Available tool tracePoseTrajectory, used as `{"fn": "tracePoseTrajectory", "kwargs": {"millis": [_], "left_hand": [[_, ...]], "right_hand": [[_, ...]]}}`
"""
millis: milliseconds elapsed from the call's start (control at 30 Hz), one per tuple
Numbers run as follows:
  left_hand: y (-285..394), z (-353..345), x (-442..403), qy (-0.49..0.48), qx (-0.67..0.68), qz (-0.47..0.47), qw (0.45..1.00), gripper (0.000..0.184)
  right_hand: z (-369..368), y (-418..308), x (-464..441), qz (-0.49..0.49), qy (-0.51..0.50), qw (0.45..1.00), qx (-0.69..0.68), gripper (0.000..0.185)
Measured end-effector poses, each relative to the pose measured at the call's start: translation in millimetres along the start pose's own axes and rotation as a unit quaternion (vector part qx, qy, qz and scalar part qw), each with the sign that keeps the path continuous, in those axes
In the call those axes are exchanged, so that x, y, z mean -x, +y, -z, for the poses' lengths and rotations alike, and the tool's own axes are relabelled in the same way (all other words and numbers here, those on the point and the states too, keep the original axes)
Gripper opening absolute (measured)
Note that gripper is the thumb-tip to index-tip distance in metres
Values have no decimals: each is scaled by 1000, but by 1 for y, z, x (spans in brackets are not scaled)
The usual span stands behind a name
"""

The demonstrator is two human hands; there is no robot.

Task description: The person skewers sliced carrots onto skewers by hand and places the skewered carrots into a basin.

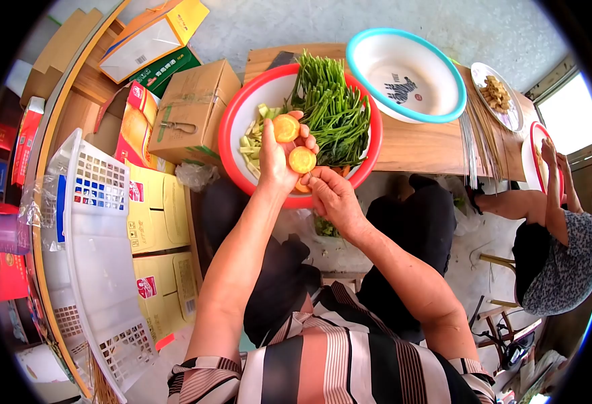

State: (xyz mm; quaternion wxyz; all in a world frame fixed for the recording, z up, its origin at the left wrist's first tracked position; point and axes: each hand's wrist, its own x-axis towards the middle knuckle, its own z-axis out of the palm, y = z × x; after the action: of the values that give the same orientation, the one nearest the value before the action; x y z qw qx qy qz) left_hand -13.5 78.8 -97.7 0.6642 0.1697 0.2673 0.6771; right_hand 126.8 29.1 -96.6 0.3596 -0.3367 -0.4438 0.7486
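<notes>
Over the near part of a red-rimmed basin [232, 101], my left hand [279, 158] is palm up, its fingers curled round orange-yellow round slices, one upper slice [286, 128] among them. Just right of it my right hand [334, 197] is closed in a pinch beside a lower slice [302, 160]; a thin stick seems to be between its fingertips, too small to tell surely. Long green stems with leaves [330, 108] fill the basin's right side. Pale green cut pieces [250, 147] lie at its left. More orange slices show partly under my hands.
A blue-rimmed white basin [404, 87], thin sticks [478, 138] and a plate of brown pieces [495, 94] are on the wooden table [404, 148]. Another person [558, 236] sits at the right by a second red-rimmed basin. Cardboard boxes [191, 111] and a white plastic crate [97, 236] stand left.
</notes>
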Motion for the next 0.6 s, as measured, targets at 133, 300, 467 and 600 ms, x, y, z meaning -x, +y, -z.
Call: {"fn": "tracePoseTrajectory", "kwargs": {"millis": [133,300,467,600], "left_hand": [[-1,-1,2,8,5,-9,1000,47],[-3,1,3,15,0,-25,1000,44],[-2,-1,5,23,-9,-30,999,43],[-1,-1,6,29,-27,-35,999,44]], "right_hand": [[1,7,-1,19,2,999,28,13],[-3,13,-2,20,4,1000,-1,12],[-7,9,1,1,14,1000,-16,13],[-6,10,0,6,8,1000,-12,14]]}}
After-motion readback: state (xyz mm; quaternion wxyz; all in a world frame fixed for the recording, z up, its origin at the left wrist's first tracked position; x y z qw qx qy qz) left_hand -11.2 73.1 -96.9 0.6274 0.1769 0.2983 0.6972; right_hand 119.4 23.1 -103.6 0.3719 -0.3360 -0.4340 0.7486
